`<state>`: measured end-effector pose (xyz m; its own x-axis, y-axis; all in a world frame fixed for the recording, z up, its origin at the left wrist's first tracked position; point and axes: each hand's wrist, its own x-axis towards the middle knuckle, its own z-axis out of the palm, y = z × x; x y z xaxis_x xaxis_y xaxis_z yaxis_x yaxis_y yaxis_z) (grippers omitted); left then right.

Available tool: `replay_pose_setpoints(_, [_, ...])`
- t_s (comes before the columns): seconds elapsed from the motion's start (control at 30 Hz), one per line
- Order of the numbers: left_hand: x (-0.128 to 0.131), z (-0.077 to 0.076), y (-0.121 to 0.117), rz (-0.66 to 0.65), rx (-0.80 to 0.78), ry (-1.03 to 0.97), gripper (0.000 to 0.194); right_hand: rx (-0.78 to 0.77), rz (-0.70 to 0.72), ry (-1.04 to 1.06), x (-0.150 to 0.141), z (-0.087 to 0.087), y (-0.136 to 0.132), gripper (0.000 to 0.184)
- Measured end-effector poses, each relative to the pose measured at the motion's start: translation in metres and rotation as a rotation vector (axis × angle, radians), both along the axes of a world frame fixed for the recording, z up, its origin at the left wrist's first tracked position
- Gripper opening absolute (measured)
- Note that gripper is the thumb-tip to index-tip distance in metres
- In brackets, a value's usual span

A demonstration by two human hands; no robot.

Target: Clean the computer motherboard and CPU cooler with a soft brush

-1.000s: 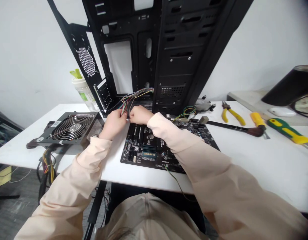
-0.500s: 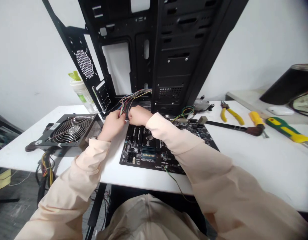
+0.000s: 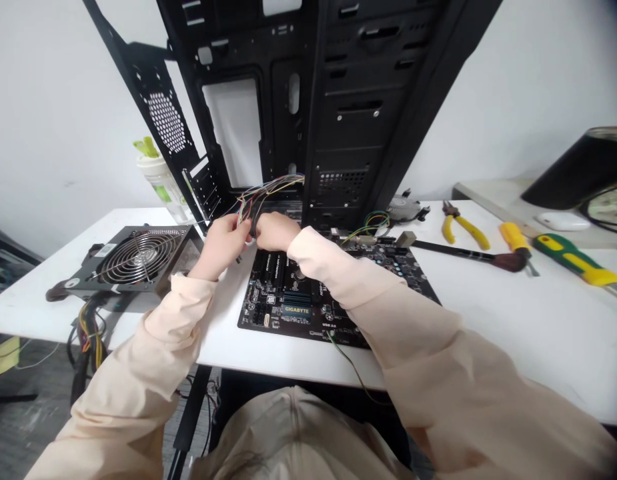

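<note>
A bundle of thin multicoloured cables [image 3: 274, 187] runs out of the lower part of the black computer case [image 3: 338, 87] to my hands. My left hand [image 3: 222, 241] is closed on the bundle, and small dark connector ends poke out below its fingers. Right beside it, my right hand [image 3: 277, 231] is curled with its fingertips on the cables; exactly which strand they pinch is hidden. Under my right forearm lies a black Gigabyte motherboard [image 3: 298, 311], partly covered by the sleeve. A green wire [image 3: 349, 360] trails from the board's front edge over the table edge.
A power supply with a fan [image 3: 143, 257] sits at the left, its cables [image 3: 93, 333] hanging off the table. To the right lie yellow pliers [image 3: 463, 227], a brush [image 3: 508, 261] and a green-yellow screwdriver [image 3: 573, 259]. A plastic cup [image 3: 161, 183] stands behind the case.
My left hand has shifted slightly left and down with the cables, and connector ends now show below it. My right hand has moved only a little left.
</note>
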<state>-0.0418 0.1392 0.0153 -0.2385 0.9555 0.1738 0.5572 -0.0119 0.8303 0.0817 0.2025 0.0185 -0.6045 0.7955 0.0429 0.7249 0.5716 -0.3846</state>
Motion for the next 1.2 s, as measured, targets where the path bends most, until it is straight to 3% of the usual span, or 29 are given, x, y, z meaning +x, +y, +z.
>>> replay_pose_setpoints(0.2, [0.013, 0.003, -0.006, -0.039, -0.086, -0.25, 0.02, -0.13, 0.012, 0.111, 0.01, 0.009, 0.005, 0.001])
replay_pose_setpoints(0.4, [0.011, -0.001, -0.005, -0.043, -0.117, -0.393, 0.021, -0.371, -0.044, 0.37, 0.014, 0.022, 0.009, 0.017])
replay_pose_setpoints(0.57, [0.005, -0.005, -0.003, -0.075, -0.11, -0.38, 0.021, -0.488, -0.046, 0.494, 0.009, 0.019, 0.005, 0.031])
replay_pose_setpoints(0.73, [-0.001, -0.012, 0.003, -0.106, -0.131, -0.329, 0.022, -0.465, -0.06, 0.533, 0.006, 0.012, 0.005, 0.027])
replay_pose_setpoints(0.93, [-0.007, -0.018, 0.005, -0.11, -0.138, -0.215, 0.02, -0.314, -0.081, 0.464, 0.007, 0.013, 0.007, 0.03])
replay_pose_setpoints(1.2, [-0.01, -0.024, 0.006, -0.091, -0.132, -0.092, 0.018, -0.201, 0.025, 0.351, 0.006, 0.019, -0.004, 0.017])
